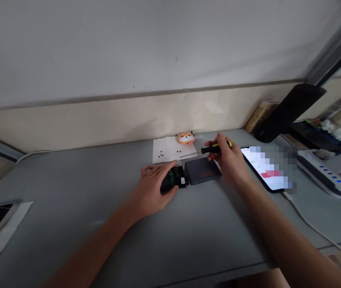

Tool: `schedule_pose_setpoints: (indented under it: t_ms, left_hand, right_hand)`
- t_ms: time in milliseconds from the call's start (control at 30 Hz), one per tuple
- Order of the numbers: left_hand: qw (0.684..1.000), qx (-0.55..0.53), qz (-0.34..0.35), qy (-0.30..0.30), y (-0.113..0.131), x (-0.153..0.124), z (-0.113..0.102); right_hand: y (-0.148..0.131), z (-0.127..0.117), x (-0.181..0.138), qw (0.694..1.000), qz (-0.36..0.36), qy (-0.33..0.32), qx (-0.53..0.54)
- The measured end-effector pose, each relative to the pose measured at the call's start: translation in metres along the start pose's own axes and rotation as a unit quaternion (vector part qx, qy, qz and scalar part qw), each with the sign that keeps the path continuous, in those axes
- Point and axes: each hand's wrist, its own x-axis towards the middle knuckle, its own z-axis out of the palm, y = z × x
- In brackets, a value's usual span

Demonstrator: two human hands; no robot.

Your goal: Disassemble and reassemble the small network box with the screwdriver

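Observation:
My left hand curls around a black device with an exposed green circuit board, thumb on the near side and fingers on the far side. My right hand grips a black and yellow screwdriver, its thin shaft pointing left above the board's right end. Close against the device's right side lies a flat dark grey casing. Behind them a white paper sheet carries several tiny dark screws. An orange and white animal-face case rests on the sheet's back right corner.
Right of my right hand is a lit phone with a white cable. Farther right sits a white power strip. A black cylinder and a tan box-like object stand by the wall behind the grey table.

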Motion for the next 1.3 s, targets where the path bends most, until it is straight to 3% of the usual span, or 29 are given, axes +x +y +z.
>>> schedule_pose_setpoints:
  t_ms: [233,667,833,1033,1167,1300]
  left_hand:
    - [1.000,0.011,0.002,0.008,-0.003,0.000,0.001]
    - [1.000,0.013,-0.015,-0.004,0.001,0.001,-0.001]
    - [1.000,0.003,-0.018,-0.010,0.003,0.002,-0.002]
    - [1.000,0.006,-0.018,-0.016,0.004,0.003,-0.003]
    - [1.000,0.007,-0.016,-0.013,0.004,0.002,-0.003]
    - [1.000,-0.003,-0.016,-0.007,0.003,0.002,-0.004]
  right_hand:
    - [-0.005,0.006,-0.010,0.987,-0.127,0.018,-0.095]
    - [0.008,0.009,-0.014,0.970,-0.151,-0.042,-0.188]
    - [0.008,0.010,-0.015,0.970,-0.179,-0.017,-0.162]
    - [0.001,0.016,-0.019,0.992,-0.110,0.033,-0.054]
    - [0.001,0.016,-0.018,1.000,-0.008,0.020,-0.020]
    - [0.002,0.012,-0.012,0.999,0.021,0.033,-0.006]
